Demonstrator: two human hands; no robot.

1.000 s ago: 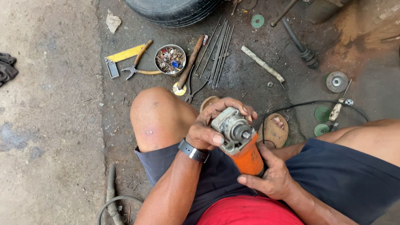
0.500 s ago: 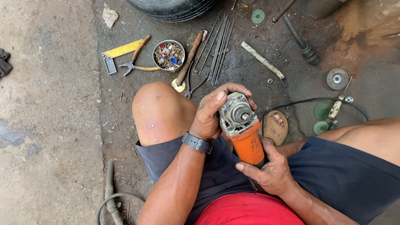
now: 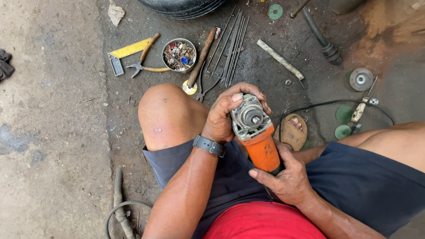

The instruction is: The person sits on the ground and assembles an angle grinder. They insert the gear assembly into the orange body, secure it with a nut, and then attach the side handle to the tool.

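An orange angle grinder (image 3: 259, 141) with a bare grey metal head and spindle (image 3: 249, 116) is held upright over my lap. My left hand (image 3: 224, 115), with a dark watch on the wrist, wraps around the grey head, fingers curled over its top. My right hand (image 3: 285, 176) grips the orange body from below. No disc sits on the spindle. The black cord (image 3: 334, 102) loops off across the ground to the right.
On the dark ground ahead lie pliers (image 3: 145, 67), a yellow square (image 3: 125, 51), a tin of small parts (image 3: 178, 54), a hammer (image 3: 199, 63), thin rods (image 3: 232, 45), a tyre (image 3: 182, 2), green discs (image 3: 344, 114) and a grey disc (image 3: 361, 79). A hose (image 3: 119, 212) curls at lower left.
The grinder has tilted more upright, and my left hand has shifted around its head. The view has drifted slightly.
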